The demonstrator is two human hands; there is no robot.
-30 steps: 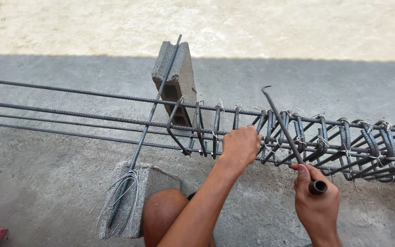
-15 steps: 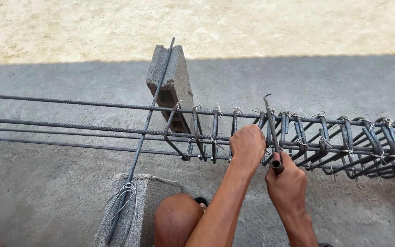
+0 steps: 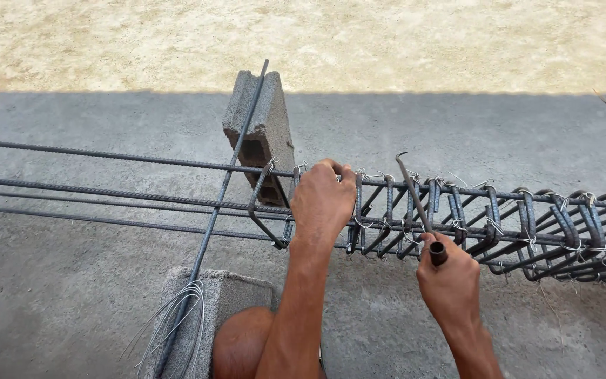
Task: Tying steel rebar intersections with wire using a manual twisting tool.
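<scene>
The right hand (image 3: 450, 284) has its grip closed around the dark round handle of a hooked metal tool (image 3: 415, 200). The tool's thin shaft rises up and to the left from the fist, and its bent tip stands just above the top of the steel cage (image 3: 499, 224). The left hand (image 3: 322, 200) is clamped over the top bar of the cage, fingers curled over the far side, so its grip is closed on that bar just left of the tool.

The cage is built from long ribbed bars (image 3: 106, 184) that run from left to right; four of them show clearly where they stretch bare towards the left edge. Bent steel loops wrap around the bars, starting just left of the left hand and packing closer together to the right. I cannot count the loops surely where they crowd at the far right. Small twists of pale wire (image 3: 457, 224) sit at many of the crossings.

Two grey concrete blocks carry the work. One block (image 3: 261, 133) stands on end on the far side of the cage, and the second block (image 3: 215, 309) sits near the person's knee (image 3: 241, 344). One single bar (image 3: 229, 179) lies across both blocks, under the long bars. A bundle of thin pale wires (image 3: 173, 319) hangs over the near block. All of it rests on a grey concrete floor (image 3: 71, 295), with sunlit sandy ground (image 3: 422, 42) beyond.
</scene>
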